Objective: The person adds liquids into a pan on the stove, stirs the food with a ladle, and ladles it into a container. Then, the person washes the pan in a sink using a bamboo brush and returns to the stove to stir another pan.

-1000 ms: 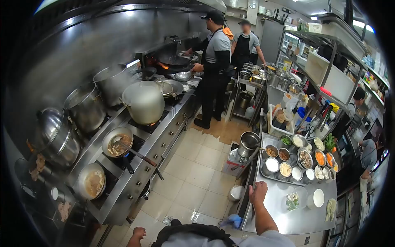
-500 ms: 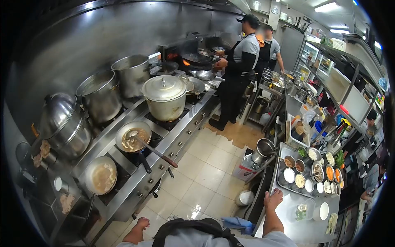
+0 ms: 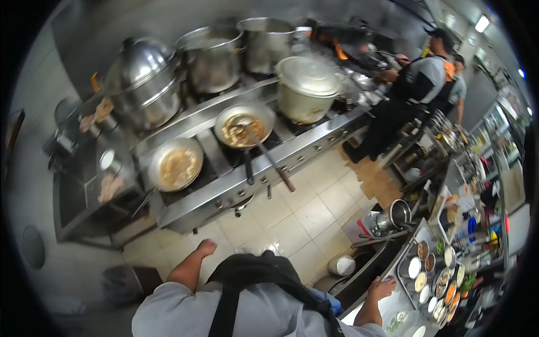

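My left hand (image 3: pixel 207 247) hangs over the tiled floor, fingers curled in, with nothing visible in it. At the edge of the steel counter, my right hand (image 3: pixel 382 287) has its fingers partly spread and holds nothing. Nearest to it are a clear bowl with green pieces (image 3: pixel 400 322) and a tray of ingredient tins (image 3: pixel 429 275). On the stove in front sit a pan of brown sauce with pieces (image 3: pixel 242 126), a long-handled ladle (image 3: pixel 268 154) resting in it, and another pan with pale sauce (image 3: pixel 176 163) to its left.
A lidded pot (image 3: pixel 307 92) steams on the stove, with tall stockpots (image 3: pixel 211 64) and a domed steamer (image 3: pixel 140 84) behind. A co-worker (image 3: pixel 418 81) holds a wok over flame; another person stands beyond. Metal pots (image 3: pixel 393 216) stand low beside the counter.
My view has swung left, so the stove sits higher and more central. My body has turned toward the stove. My right hand stays by the counter edge; my left remains over the floor.
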Demonstrator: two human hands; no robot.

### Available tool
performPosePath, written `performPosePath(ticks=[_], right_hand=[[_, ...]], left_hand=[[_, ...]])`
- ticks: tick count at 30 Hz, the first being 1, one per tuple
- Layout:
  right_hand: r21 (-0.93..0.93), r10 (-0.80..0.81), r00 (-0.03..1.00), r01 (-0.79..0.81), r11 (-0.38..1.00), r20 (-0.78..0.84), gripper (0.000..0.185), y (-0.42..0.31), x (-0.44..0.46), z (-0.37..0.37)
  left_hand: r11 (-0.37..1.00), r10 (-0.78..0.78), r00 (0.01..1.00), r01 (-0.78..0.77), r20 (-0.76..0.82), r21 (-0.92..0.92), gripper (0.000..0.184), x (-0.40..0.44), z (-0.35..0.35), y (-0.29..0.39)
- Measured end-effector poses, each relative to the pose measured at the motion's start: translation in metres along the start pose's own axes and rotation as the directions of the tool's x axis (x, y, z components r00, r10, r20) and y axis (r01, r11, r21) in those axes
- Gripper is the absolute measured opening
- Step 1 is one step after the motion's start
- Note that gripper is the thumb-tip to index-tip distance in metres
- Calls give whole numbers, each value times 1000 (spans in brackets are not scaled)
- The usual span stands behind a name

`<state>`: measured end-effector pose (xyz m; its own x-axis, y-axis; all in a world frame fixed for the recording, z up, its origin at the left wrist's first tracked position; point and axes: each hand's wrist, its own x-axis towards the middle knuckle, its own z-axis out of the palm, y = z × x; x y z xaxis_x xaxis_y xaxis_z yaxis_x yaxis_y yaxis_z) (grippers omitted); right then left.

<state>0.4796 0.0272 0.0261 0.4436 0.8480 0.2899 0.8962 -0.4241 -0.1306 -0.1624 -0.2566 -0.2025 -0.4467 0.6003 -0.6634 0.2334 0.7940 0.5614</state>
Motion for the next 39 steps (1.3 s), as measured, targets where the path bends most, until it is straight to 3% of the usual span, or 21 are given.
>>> performPosePath(ticks=[1, 2, 8, 14, 23, 26, 29, 30, 31, 32, 33, 34, 36, 39], right_hand=[[-25, 1, 1000, -1, 1000, 13, 49, -2, 1, 0], [-50, 10, 1000, -9, 999, 22, 49, -3, 1, 0], [-105, 11, 1000, -10, 994, 10, 50, 1, 2, 7], [-107, 24, 999, -21, 994, 30, 49, -4, -1, -1], [-119, -17, 1000, 15, 993, -14, 50, 3, 5, 12], [-299, 28, 999, -18, 954, 30, 54, -26, 4, 5], [-13, -384, 900, 390, 921, -205, 54, -76, 14, 47], [323, -356, 934, 338, 884, -5, 52, -129, 9, 44], [608, -373, 905, 182, 773, 203, 50, -177, 6, 43], [835, -389, 892, 23, 550, 231, 45, -197, 8, 107], [879, -517, 791, -53, 474, 327, 42, -226, 8, 140], [828, -576, 609, -284, 484, 545, 39, -282, -7, 92], [808, -705, 410, -405, 428, 579, 39, -361, -26, 60], [752, -799, 101, -426, 503, 592, 49, -444, -32, 31]], left_hand=[[998, -11, 999, 9, -36, -66, 23, -13, -1, 5], [957, -101, 994, 83, -49, -277, 20, -26, 1, 5], [891, -399, 917, 380, -28, -250, 21, -67, -5, -38], [817, -500, 865, 461, -30, -346, 20, -97, -13, -59], [779, -378, 919, 249, -115, -575, 13, -64, -23, -70], [775, -354, 926, 212, -130, -595, 14, -57, -25, -72], [766, -469, 879, 354, -89, -536, 17, -61, -23, -66], [753, -492, 868, 383, -71, -536, 18, -67, -21, -65], [740, -515, 856, 410, -56, -533, 18, -73, -19, -63], [727, -536, 843, 435, -42, -531, 19, -78, -18, -58], [713, -561, 826, 452, -51, -535, 19, -82, -16, -53], [699, -586, 808, 468, -58, -542, 19, -85, -13, -47], [667, -604, 795, 464, -59, -582, 19, -90, -5, -39], [625, -608, 791, 421, -71, -657, 19, -92, 8, -24]])
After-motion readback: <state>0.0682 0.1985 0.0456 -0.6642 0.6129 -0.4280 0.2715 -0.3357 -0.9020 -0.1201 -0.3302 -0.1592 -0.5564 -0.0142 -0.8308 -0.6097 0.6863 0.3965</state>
